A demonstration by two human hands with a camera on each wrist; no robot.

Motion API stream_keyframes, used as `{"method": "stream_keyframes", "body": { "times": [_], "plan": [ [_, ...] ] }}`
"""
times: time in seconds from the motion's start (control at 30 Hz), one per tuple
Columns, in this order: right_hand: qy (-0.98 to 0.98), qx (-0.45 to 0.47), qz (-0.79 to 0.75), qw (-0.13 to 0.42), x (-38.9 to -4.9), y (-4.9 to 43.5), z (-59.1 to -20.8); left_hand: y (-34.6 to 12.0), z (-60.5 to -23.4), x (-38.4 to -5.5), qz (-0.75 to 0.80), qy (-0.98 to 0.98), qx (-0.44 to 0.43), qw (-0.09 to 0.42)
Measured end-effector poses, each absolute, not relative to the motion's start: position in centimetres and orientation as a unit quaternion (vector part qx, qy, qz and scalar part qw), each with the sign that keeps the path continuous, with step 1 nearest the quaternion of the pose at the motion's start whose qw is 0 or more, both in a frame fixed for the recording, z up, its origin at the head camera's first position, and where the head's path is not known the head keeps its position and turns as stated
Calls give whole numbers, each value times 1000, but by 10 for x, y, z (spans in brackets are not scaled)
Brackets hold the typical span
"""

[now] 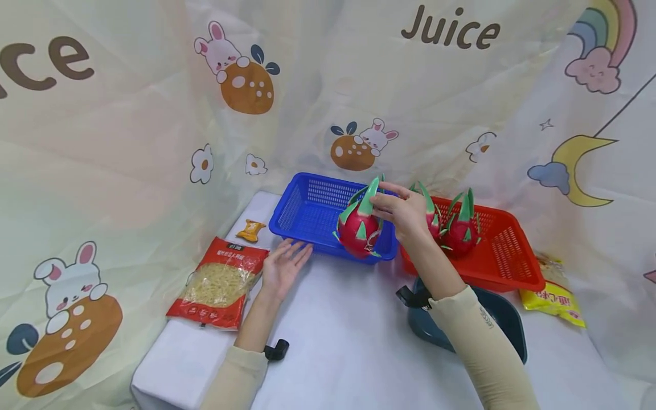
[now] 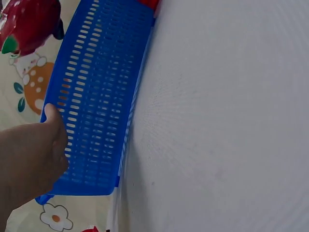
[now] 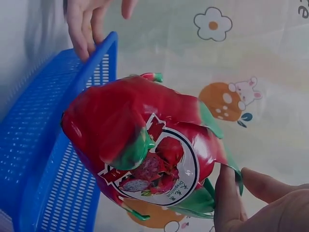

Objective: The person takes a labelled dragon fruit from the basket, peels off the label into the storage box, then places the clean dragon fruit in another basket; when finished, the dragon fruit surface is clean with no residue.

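Note:
My right hand (image 1: 402, 212) pinches the green leaf tips of a red dragon fruit (image 1: 357, 232). This fruit hangs over the right part of the blue basket (image 1: 307, 213); in the right wrist view, a round label (image 3: 161, 169) shows on its side. At the basket's near left edge is my left hand (image 1: 282, 267), its fingers extended and touching the rim. The left wrist view has the thumb against the basket wall. Two more dragon fruits (image 1: 463, 230) sit in the red basket (image 1: 512, 250) on the right, one partly hidden behind my right hand.
A red-and-clear bag of pasta (image 1: 220, 285) lies at the left, with a small orange packet (image 1: 250, 230) behind it. Under my right forearm stands a dark teal bin (image 1: 504, 319). A yellow bag (image 1: 553, 296) lies beyond the red basket. A printed curtain (image 1: 307, 85) borders the table.

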State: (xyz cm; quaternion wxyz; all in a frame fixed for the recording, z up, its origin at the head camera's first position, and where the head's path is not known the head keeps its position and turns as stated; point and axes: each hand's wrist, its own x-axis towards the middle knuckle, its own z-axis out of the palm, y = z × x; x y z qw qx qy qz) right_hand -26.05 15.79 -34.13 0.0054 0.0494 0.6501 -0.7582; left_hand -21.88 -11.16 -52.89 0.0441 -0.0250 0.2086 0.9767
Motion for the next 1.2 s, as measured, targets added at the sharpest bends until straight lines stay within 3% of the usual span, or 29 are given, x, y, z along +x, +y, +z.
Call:
{"method": "stream_keyframes", "body": {
  "times": [0.63,1.2],
  "plan": [
    [645,61,-761,6,-199,199,-367,-105,-530,-219,973,220,42,55],
    [654,77,-752,0,-162,208,-403,-105,-537,-219,981,175,38,70]
  ]
}}
